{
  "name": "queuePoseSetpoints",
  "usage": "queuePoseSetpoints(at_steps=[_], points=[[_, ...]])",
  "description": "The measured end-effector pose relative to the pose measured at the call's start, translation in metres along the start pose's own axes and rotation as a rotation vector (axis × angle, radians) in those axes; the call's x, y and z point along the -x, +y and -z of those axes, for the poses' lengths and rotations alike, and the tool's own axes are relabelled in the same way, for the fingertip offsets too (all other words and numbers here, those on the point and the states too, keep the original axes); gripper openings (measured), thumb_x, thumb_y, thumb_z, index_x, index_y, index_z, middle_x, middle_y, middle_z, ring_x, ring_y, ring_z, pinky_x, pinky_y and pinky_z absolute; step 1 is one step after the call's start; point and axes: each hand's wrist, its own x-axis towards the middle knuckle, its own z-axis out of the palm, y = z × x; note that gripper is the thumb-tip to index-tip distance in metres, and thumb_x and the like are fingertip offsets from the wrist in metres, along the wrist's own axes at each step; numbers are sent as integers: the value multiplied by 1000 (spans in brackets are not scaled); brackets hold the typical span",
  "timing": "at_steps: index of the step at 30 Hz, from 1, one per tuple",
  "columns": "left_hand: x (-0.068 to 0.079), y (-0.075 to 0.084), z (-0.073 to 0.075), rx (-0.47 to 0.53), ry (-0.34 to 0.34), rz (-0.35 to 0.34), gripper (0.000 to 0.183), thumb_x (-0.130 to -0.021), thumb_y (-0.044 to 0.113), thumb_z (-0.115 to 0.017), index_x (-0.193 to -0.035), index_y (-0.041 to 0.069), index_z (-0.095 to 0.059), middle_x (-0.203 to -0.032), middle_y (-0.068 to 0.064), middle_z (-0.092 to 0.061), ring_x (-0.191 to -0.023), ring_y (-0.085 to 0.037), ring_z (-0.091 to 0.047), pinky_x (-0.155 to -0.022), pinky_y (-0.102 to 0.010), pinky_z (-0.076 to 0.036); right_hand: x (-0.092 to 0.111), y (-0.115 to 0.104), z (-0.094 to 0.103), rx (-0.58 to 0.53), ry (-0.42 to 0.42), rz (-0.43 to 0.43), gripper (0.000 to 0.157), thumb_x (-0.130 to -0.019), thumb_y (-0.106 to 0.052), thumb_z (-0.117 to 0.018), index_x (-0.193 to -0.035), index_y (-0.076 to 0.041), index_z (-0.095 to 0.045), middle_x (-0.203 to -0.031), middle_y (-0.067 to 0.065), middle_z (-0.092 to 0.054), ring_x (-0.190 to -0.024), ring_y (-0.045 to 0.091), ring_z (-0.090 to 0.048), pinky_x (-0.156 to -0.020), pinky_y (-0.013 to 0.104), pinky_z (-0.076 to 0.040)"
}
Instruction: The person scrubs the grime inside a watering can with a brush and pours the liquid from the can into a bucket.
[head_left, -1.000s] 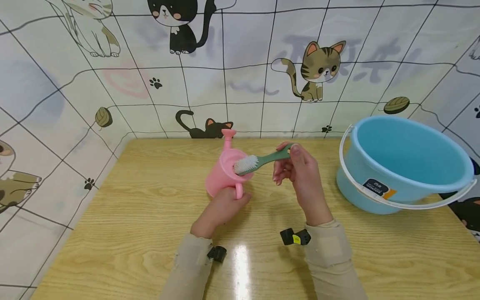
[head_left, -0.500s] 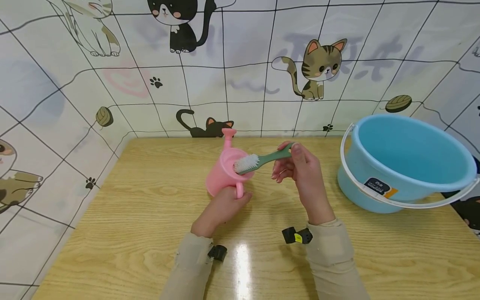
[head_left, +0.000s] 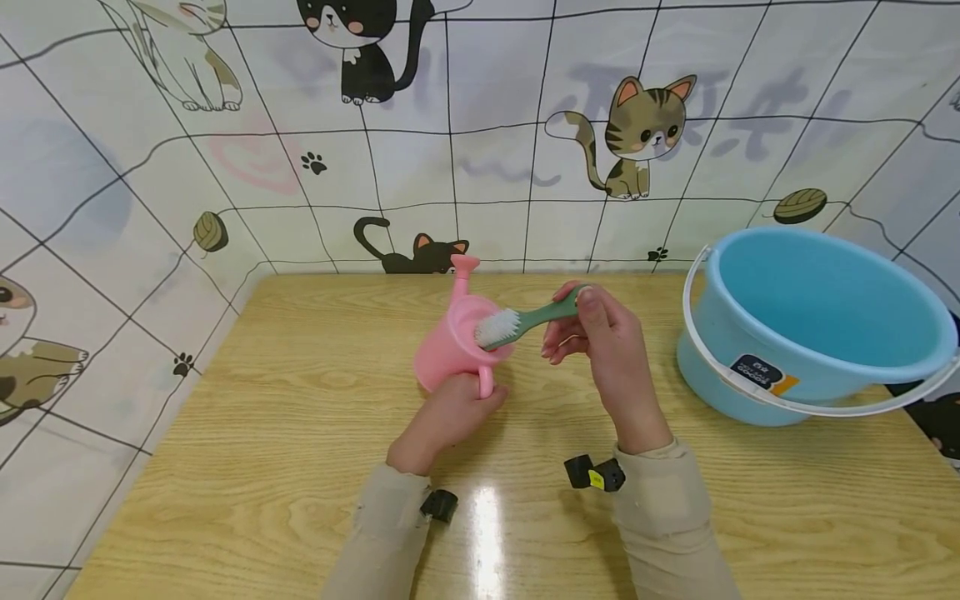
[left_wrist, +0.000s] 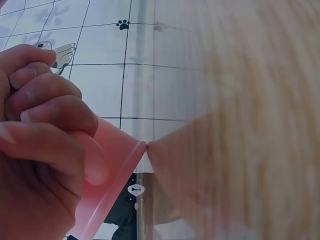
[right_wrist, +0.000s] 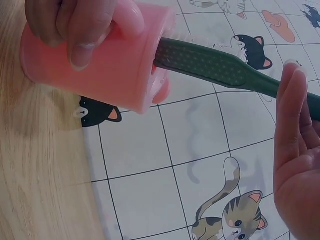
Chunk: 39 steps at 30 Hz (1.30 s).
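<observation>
A pink toy watering can (head_left: 442, 358) leans on its side above or against the wooden table, its open mouth facing the right hand and its spout pointing to the wall. My left hand (head_left: 450, 414) grips it by the handle; in the left wrist view the curled fingers (left_wrist: 55, 107) wrap that handle. Between thumb and fingertips, my right hand (head_left: 611, 354) pinches the end of a green scrubbing brush (head_left: 546, 314) with white bristles. The brush head lies at the can's mouth, its tip just inside the rim, as the right wrist view also shows. The can's interior is mostly hidden.
A light blue bucket (head_left: 731, 383) with a white handle stands at the right of the wooden table (head_left: 262, 433). Behind and to the left rises a white wall covering (head_left: 495, 167) with printed cats and grid lines.
The watering can and my left hand have shifted very slightly to the right. The right hand keeps its pinch on the brush, almost unmoved.
</observation>
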Motion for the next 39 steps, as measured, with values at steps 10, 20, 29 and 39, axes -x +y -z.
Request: queuePoseSetpoints(at_steps=[10,20,29,39], points=[[1,2,1,44,-12,16,41,-89,30,-49,-53,15,-34,-48,9,-24,-41,-6,-25,-41,-22,-25,-2,4,1,-78,-3,-5,32,-97,-28,-33,-103,-1,-49,-68,18,-53,-57,28,-57,-52,32,-50],[0,-1,-1,14,-9,-9,39,-88,29,-48,-54,17,-33,-49,9,-26,-42,-5,-26,-41,-22,-26,-2,5,1,-138,-35,-9,33,-97,-30,-29,-102,-2,-45,-64,15,-49,-55,25,-55,-51,31,-49],[0,-1,1,60,-17,24,39,-88,29,-49,-54,16,-35,-49,8,-26,-42,-6,-25,-41,-22,-26,-4,9,2,-130,-26,-25,37,-97,-34,-27,-102,-2,-45,-64,16,-50,-55,27,-55,-50,34,-49],[0,0,1,30,-14,-3,39,-88,27,-50,-54,15,-36,-49,8,-27,-42,-6,-27,-42,-21,-27,-4,7,-2,-135,18,-7,36,-95,-35,-32,-99,-2,-46,-64,16,-52,-56,27,-59,-54,33,-50]])
